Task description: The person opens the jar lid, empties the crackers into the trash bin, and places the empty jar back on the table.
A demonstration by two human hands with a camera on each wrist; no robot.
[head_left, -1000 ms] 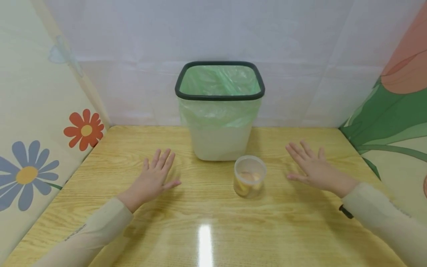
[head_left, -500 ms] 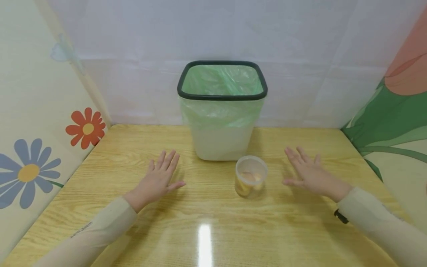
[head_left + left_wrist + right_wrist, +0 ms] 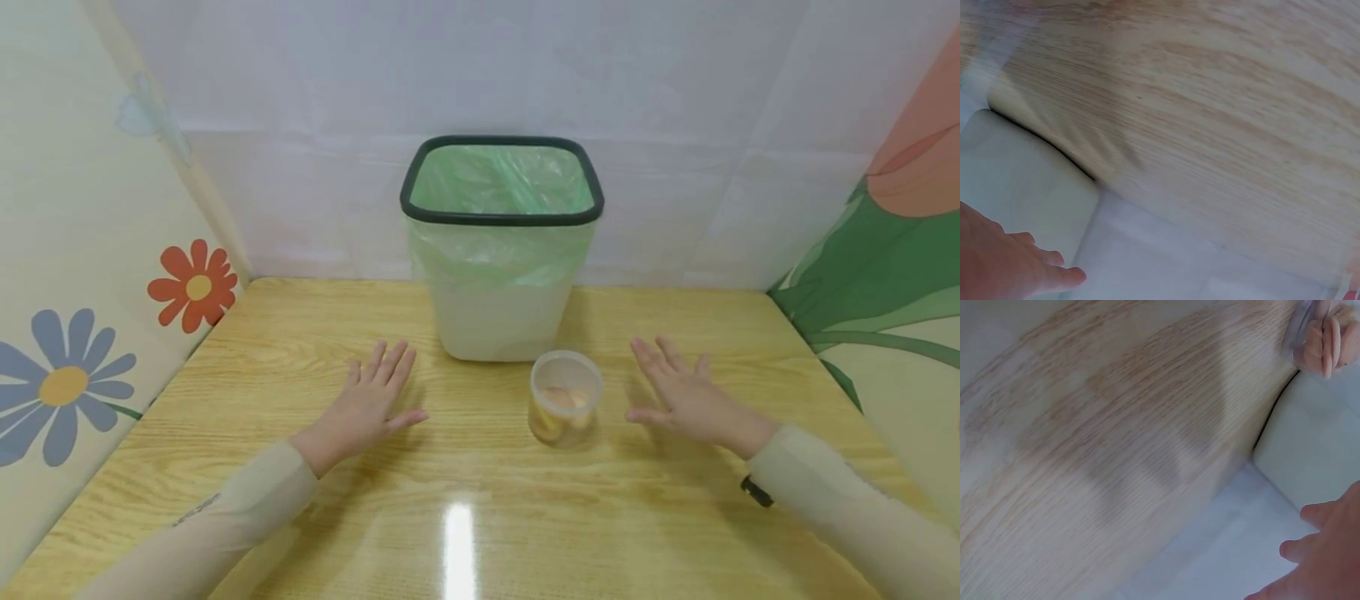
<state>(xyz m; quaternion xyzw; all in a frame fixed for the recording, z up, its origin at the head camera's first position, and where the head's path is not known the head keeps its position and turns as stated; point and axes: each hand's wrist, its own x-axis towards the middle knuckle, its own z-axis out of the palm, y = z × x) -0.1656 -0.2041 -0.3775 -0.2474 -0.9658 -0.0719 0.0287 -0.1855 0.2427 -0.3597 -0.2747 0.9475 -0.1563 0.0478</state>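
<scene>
My left hand [image 3: 362,414] hovers over the table left of the bin, fingers straight and spread, holding nothing. On the other side, my right hand [image 3: 690,400] is spread in the same way, a short gap to the right of a clear plastic cup [image 3: 566,404]. Several yellowish pieces lie in the bottom of that cup; their kind is hard to make out. Behind the cup stands a pale trash bin [image 3: 498,308] with a dark rim and a green plastic liner [image 3: 502,179]. The right wrist view shows the cup's contents [image 3: 1329,344] at its upper corner.
The wood-grain table [image 3: 480,492] carries the bin and the cup. A white cloth backdrop [image 3: 300,192] rises at the table's rear edge. Side panels bear printed flowers, such as a red flower [image 3: 193,286] on the left.
Both hands have moved inward, toward the cup and bin, and slightly nearer the person. Fingers stay spread. Bin and cup stay put on the table; the view shifts slightly.
</scene>
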